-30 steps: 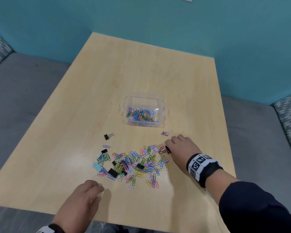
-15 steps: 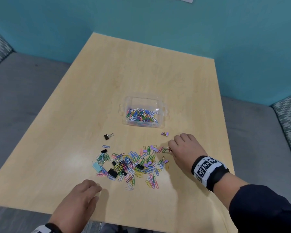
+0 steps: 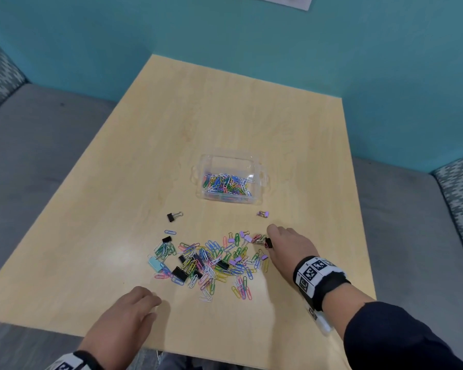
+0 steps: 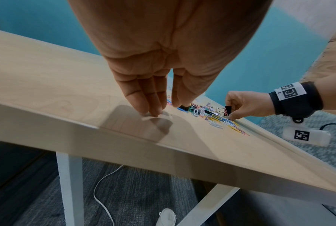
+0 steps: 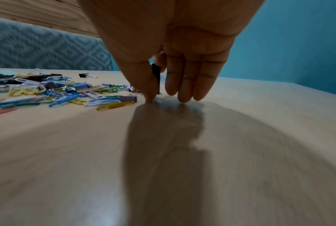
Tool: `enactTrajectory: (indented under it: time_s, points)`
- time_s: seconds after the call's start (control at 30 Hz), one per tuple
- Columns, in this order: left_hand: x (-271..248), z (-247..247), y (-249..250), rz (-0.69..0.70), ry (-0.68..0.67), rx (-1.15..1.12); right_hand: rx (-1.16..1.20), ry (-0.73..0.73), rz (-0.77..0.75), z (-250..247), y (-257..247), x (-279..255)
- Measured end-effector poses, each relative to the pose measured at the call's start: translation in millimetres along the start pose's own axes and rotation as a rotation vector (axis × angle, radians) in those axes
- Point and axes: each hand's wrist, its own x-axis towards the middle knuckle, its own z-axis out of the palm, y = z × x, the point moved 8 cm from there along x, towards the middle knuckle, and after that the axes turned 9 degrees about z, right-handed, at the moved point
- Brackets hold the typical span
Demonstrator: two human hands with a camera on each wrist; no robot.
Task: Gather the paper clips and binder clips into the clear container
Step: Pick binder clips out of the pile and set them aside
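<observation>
Pale wooden table [image 3: 225,124] fills the scene: nearest, the left hand [image 3: 120,324] rests on it, fingers straight, holding nothing. Beyond lies the scattered clip pile [image 3: 211,260]; at its right end the right hand [image 3: 289,247] pinches a black binder clip [image 3: 268,243]. Farther off, the clear container [image 3: 229,182] holds coloured paper clips.

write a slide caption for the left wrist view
Left hand rests fingertips on table; right hand pinches a black binder clip.

One clear container [image 3: 257,166], two hands, dozens of clips, uncountable.
</observation>
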Motion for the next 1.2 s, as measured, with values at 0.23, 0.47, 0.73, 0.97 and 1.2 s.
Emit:
enactTrajectory:
  time_s: [0.23,0.47,0.73,0.97,1.2]
  points:
    - [-1,-2,2,-0.013,0.002,-0.026,-0.009,-0.021,-0.071,3,-5,-3]
    - [-2,0,0,-0.027,0.004,-0.03,0.228,-0.016,0.062,-14,-6,-12]
    - [-3,4,-3,-0.036,-0.005,-0.047,0.188,0.086,-0.022,-12,-21,21]
    - [3,0,2,-0.019,-0.01,-0.013,-0.088,0.047,-0.201,-9,-47,41]
    - [1,5,-6,-0.069,-0.043,-0.032,0.061,0.033,-0.158,-13,-36,46]
